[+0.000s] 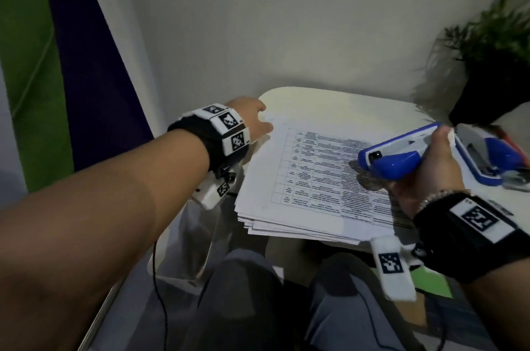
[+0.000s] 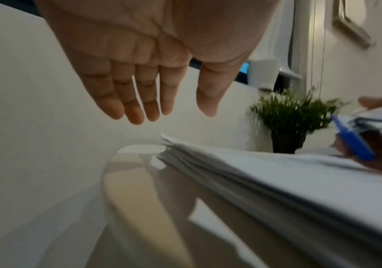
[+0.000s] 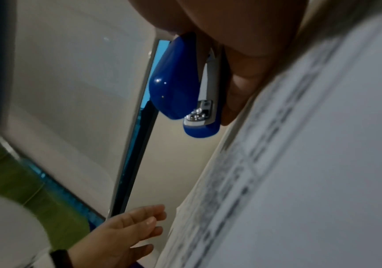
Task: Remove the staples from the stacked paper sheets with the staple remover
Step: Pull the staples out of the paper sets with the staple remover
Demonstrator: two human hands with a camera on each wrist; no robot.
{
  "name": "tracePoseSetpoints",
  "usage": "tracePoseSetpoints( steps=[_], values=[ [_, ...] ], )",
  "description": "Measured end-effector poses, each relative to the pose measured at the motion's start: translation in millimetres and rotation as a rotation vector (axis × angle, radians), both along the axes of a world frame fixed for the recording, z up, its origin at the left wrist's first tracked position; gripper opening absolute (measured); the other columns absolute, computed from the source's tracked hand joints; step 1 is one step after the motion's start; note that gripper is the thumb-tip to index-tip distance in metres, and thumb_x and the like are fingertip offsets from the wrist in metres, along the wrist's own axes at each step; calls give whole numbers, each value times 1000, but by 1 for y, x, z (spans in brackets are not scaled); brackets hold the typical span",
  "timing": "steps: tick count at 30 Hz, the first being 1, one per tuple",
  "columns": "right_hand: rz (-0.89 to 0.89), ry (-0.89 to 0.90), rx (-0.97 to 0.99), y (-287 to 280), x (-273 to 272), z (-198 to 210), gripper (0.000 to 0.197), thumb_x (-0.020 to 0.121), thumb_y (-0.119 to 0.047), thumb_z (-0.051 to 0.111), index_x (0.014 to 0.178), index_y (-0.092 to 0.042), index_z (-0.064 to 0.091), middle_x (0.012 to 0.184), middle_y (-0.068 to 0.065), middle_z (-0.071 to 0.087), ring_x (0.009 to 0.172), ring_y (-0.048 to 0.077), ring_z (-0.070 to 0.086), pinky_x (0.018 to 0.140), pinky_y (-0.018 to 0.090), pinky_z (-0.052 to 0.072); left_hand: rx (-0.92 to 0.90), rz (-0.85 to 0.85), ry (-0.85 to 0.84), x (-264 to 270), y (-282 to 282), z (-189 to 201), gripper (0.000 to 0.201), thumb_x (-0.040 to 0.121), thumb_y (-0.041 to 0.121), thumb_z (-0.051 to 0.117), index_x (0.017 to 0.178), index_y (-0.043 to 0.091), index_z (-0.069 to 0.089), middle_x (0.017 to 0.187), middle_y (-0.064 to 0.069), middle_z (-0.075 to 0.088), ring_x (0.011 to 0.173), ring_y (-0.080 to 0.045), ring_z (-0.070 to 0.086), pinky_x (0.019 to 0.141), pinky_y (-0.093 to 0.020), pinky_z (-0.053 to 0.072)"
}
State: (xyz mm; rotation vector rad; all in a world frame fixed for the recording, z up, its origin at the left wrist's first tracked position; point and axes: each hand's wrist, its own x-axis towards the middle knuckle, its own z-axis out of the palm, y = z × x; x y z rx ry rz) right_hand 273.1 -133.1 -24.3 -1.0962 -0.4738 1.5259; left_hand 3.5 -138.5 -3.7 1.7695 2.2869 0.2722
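Presently, as I read it from my remote station, this is the approach phase, with no staple engaged yet. My left hand (image 1: 249, 118) hovers at the far left corner of the stacked paper sheets (image 1: 309, 178). Its fingers (image 2: 137, 108) are straight, slightly apart and hold nothing, and the left wrist view shows them above the corner, clear of the paper. My right hand (image 1: 427, 173) has its fingers clamped round the blue staple remover (image 1: 398, 155), whose nose points left over the printed table on the top sheet. I cannot tell whether that hand brushes the paper. The stack lies loosely fanned on the white tabletop (image 1: 329, 104). A second blue-and-white tool (image 1: 484, 158) lies just beside the right hand, with a potted plant (image 1: 496, 64) behind it. No staple can be made out, as the frames are too soft. Judgement: the left hand should next press on the corner to steady the sheets, after which the remover's nose is brought to the staple, probably at that corner, and slid under it. Risk: the loose stack may shift, or the top sheet may tear.
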Motion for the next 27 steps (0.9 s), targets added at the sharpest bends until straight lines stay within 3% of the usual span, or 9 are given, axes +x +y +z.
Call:
tracePoseSetpoints(
  steps=[3, 5, 8, 11, 15, 17, 19, 23, 27],
  values=[
    [-11, 47, -9, -1, 7, -3, 40, 92, -59, 43, 107, -23, 54, 108, 2, 65, 88, 22, 70, 62, 45, 59, -140, -88, 202, 2, 25, 2, 67, 89, 39, 57, 145, 20, 26, 151, -5, 29, 137, -25, 29, 112, -34, 25],
    [-13, 50, 12, -2, 8, -4, 35, 94, -54, 43, 99, -21, 55, 98, 1, 67, 73, 17, 71, 60, 46, 59, -215, -137, 276, 2, 33, 5, 58, 88, 35, 60, 138, 18, 38, 144, -7, 39, 130, -26, 38, 105, -33, 30],
    [-16, 53, 31, -3, 8, -6, 37, 96, -49, 42, 108, -17, 54, 97, 2, 67, 77, 17, 69, 65, 43, 60, -231, -168, 305, 8, 37, 9, 30, 84, 31, 66, 108, 17, 53, 111, -8, 53, 99, -24, 50, 84, -29, 39],
    [-8, 81, 25, -3, 11, -6, 38, 97, -47, 42, 115, -15, 54, 95, 3, 68, 70, 15, 71, 59, 38, 60, -81, -149, 285, 11, 36, 10, 36, 79, 24, 71, 113, 17, 58, 112, -1, 56, 105, -22, 52, 78, -24, 36],
    [-10, 84, 36, -2, 12, -7, 40, 97, -46, 43, 119, -14, 54, 93, 3, 68, 64, 12, 71, 54, 32, 59, 139, -69, 57, 11, 31, 11, 8, 81, 14, 66, 88, 18, 62, 86, 3, 56, 83, -17, 52, 71, -22, 36],
    [-7, 87, 36, -2, 13, -8, 38, 97, -45, 43, 117, -14, 54, 89, 2, 68, 62, 11, 70, 52, 30, 58, 232, 15, -248, 9, 28, 9, 15, 81, 11, 67, 77, 23, 58, 79, 2, 58, 78, -18, 56, 72, -26, 46],
    [2, 86, 34, -2, 14, -8, 38, 97, -45, 43, 118, -15, 53, 89, 1, 68, 63, 11, 70, 52, 29, 58, 245, 110, -531, 10, 22, 9, 16, 82, 11, 68, 87, 24, 61, 91, -3, 64, 86, -22, 62, 82, -34, 53],
    [46, 75, 17, 0, 15, -6, 36, 94, -43, 52, 118, -17, 53, 93, 3, 66, 76, 18, 67, 58, 36, 60, 131, 72, -400, 20, 5, 11, 15, 86, 17, 63, 99, 10, 69, 97, -11, 70, 91, -29, 66, 88, -42, 52],
    [134, -48, 31, 2, 18, 4, 21, 86, -29, 67, 96, -14, 56, 79, 6, 62, 58, 17, 65, 51, 33, 57, 388, 129, -479, 33, -22, 16, 9, 87, 16, 63, 87, 13, 71, 82, -5, 71, 75, -20, 65, 83, -38, 54]
  ],
)
